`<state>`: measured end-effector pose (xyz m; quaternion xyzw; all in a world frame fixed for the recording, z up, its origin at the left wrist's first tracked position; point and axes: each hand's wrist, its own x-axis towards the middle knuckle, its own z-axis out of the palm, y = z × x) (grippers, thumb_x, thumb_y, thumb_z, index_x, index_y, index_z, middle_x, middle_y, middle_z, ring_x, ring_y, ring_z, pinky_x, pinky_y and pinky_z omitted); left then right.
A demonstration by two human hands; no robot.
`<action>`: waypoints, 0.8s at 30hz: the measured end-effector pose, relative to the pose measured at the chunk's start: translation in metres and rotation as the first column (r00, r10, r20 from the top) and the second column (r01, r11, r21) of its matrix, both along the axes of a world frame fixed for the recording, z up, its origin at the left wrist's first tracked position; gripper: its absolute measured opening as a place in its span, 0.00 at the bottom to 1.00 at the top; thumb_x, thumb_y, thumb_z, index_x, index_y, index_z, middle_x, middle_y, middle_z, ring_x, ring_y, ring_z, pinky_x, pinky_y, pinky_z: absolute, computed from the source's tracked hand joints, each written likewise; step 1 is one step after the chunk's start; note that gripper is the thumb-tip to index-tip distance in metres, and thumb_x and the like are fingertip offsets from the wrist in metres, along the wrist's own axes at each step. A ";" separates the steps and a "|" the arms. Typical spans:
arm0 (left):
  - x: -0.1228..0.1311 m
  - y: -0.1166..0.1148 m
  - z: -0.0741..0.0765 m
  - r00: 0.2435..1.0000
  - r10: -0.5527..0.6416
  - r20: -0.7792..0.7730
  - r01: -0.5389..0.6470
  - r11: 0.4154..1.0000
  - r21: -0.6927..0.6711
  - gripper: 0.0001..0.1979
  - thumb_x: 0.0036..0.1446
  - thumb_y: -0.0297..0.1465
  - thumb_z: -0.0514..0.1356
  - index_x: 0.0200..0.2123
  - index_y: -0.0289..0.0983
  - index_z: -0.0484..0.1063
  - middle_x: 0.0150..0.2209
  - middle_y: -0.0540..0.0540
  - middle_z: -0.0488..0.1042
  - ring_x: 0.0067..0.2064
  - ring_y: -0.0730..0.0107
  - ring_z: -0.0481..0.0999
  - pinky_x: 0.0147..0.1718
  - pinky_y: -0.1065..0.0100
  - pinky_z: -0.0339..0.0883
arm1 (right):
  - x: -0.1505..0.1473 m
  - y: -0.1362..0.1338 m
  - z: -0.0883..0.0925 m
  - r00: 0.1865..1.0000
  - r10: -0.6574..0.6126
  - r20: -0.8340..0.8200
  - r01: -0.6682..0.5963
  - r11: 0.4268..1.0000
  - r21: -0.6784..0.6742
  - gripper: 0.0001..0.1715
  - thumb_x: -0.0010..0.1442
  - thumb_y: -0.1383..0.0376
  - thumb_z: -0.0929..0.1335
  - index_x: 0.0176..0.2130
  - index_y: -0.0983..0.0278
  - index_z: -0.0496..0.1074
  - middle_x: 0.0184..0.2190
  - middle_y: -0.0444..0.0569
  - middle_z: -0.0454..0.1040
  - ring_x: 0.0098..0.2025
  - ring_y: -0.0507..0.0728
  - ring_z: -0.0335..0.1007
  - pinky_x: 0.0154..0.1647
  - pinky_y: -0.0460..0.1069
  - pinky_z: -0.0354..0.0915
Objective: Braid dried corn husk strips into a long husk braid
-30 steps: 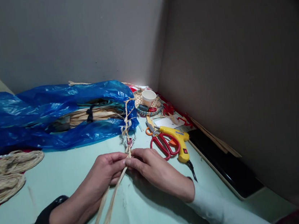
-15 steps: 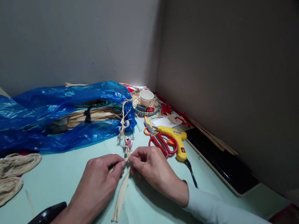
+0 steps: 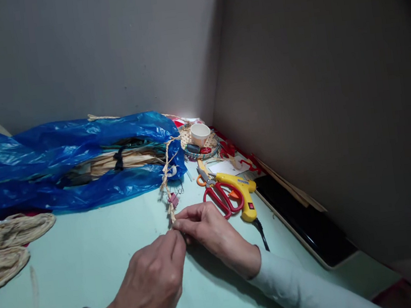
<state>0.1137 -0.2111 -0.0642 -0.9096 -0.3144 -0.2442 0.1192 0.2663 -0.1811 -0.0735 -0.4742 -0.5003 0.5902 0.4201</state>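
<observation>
A thin braid of pale straw (image 3: 167,178) runs from the blue bag down across the pale green table toward me, with a small pink clip (image 3: 173,200) on it. My right hand (image 3: 209,231) pinches the braid's near end between thumb and fingers. My left hand (image 3: 155,280) is closed and raised in front of the camera, its fingertips meeting the right hand at the same spot. It hides the loose straw strips that hang below the braid. A black band sits on my left wrist.
A blue plastic bag (image 3: 60,162) with straw bundles lies across the back. Coils of straw rope (image 3: 3,246) rest at the left edge. Red scissors (image 3: 220,197), a yellow glue gun (image 3: 242,194), a white cup (image 3: 200,133) on a woven tray and a black slab (image 3: 304,227) crowd the right.
My left hand has lifted and turned over the loose strips, which are now hidden. Both hands have slid slightly toward me along the braid.
</observation>
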 end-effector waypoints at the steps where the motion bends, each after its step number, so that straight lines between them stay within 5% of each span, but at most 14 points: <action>1: -0.001 0.000 0.003 1.000 -0.009 0.024 0.011 0.997 -0.071 0.19 0.63 0.18 0.47 0.29 0.34 0.76 0.24 0.44 0.77 0.23 0.61 0.77 0.22 0.64 0.65 | 0.000 0.000 0.001 1.000 -0.006 -0.020 0.006 1.000 -0.013 0.09 0.55 0.65 0.71 0.26 0.68 0.73 0.20 0.42 0.68 0.24 0.49 0.59 0.26 0.45 0.54; 4: -0.008 0.012 0.017 0.986 0.091 0.137 -0.029 0.916 -0.399 0.18 0.67 0.29 0.50 0.28 0.37 0.76 0.26 0.46 0.78 0.27 0.62 0.77 0.27 0.64 0.65 | 0.003 -0.001 0.007 0.997 -0.014 -0.079 0.010 0.999 -0.050 0.06 0.54 0.66 0.71 0.28 0.68 0.74 0.23 0.43 0.71 0.25 0.49 0.60 0.27 0.45 0.54; 7: -0.016 0.036 0.025 0.904 0.361 0.231 -0.087 0.682 -0.726 0.17 0.64 0.38 0.54 0.29 0.38 0.77 0.31 0.45 0.80 0.33 0.59 0.77 0.35 0.62 0.64 | 0.006 -0.002 0.013 0.992 0.001 -0.125 -0.011 0.997 -0.081 0.08 0.55 0.66 0.70 0.27 0.69 0.75 0.24 0.45 0.72 0.23 0.47 0.55 0.26 0.44 0.50; 11: -0.015 0.055 0.020 0.812 0.440 0.383 0.305 0.239 -0.922 0.12 0.57 0.40 0.63 0.30 0.37 0.76 0.33 0.46 0.78 0.38 0.61 0.76 0.41 0.65 0.66 | 0.008 -0.004 0.017 0.987 0.027 -0.157 -0.042 0.995 -0.094 0.12 0.55 0.62 0.71 0.25 0.69 0.75 0.21 0.44 0.71 0.22 0.47 0.52 0.25 0.44 0.47; 14: -0.008 0.053 0.012 0.721 0.560 0.408 0.467 0.042 -0.883 0.15 0.52 0.41 0.67 0.29 0.36 0.71 0.26 0.51 0.72 0.25 0.75 0.66 0.26 0.72 0.61 | 0.007 -0.004 0.016 0.991 0.026 -0.134 -0.036 0.997 -0.071 0.13 0.55 0.60 0.73 0.26 0.68 0.77 0.21 0.44 0.72 0.22 0.47 0.54 0.25 0.45 0.50; 18: -0.003 0.049 0.006 0.689 0.638 0.345 0.480 -0.045 -0.876 0.20 0.45 0.44 0.70 0.31 0.37 0.66 0.24 0.54 0.70 0.18 0.86 0.49 0.16 0.77 0.41 | 0.008 -0.003 0.011 0.996 0.027 0.087 -0.032 0.998 0.051 0.11 0.59 0.66 0.69 0.29 0.68 0.79 0.25 0.46 0.76 0.27 0.50 0.62 0.30 0.45 0.55; 24: -0.005 0.047 0.004 0.686 0.645 0.337 0.385 0.071 -0.920 0.15 0.49 0.40 0.67 0.25 0.35 0.69 0.19 0.56 0.66 0.15 0.85 0.52 0.14 0.77 0.41 | 0.007 -0.011 0.016 0.886 -0.041 0.461 -0.067 0.974 0.216 0.12 0.61 0.69 0.68 0.29 0.67 0.79 0.27 0.50 0.79 0.30 0.53 0.67 0.32 0.48 0.53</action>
